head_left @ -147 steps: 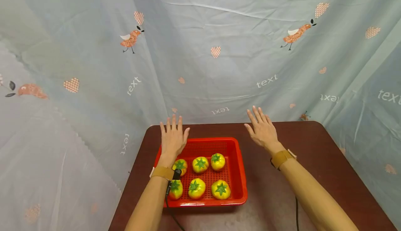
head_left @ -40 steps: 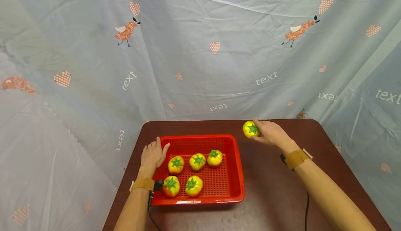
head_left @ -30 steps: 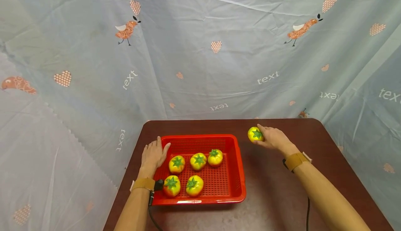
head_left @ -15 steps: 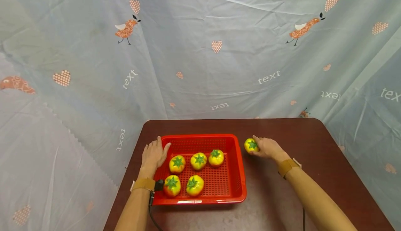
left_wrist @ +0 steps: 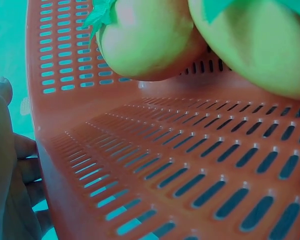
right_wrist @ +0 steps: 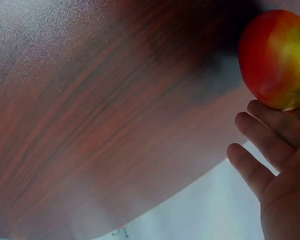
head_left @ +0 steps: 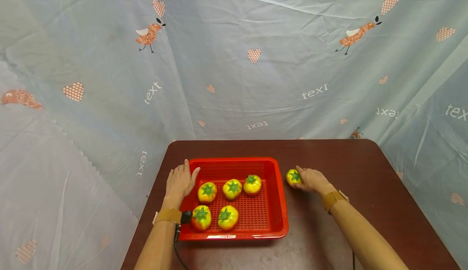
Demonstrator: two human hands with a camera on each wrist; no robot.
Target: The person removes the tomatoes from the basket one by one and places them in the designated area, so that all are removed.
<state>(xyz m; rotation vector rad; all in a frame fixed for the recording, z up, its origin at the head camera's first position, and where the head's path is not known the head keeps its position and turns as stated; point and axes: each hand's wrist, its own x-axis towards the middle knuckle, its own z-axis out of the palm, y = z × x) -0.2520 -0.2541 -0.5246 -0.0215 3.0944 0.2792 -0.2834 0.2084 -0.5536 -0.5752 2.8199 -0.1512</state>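
In the head view my right hand (head_left: 313, 179) holds a glossy yellow tomato (head_left: 293, 177) with a green star-shaped top, low over the table just right of the red basket (head_left: 282, 199). The right wrist view shows this tomato (right_wrist: 270, 60) with a red side, between thumb and fingers; some fingers of the hand (right_wrist: 285, 180) extend free of it. My left hand (head_left: 179, 183) rests at the basket's left edge with thumb spread. In the left wrist view its fingers lie along the outer side of the perforated basket wall (left_wrist: 55, 107). Several tomatoes (head_left: 228, 218) sit inside the basket.
The dark brown table (head_left: 343, 160) extends to the right of the basket. A grey-blue curtain (head_left: 234, 99) with birds and hearts hangs behind and at both sides. Black cables (head_left: 179, 255) run from the wristbands.
The tomato has left the basket's front right spot in my right hand, risen toward the back right, then come down nearer the table. My left hand has shifted left to the basket edge.
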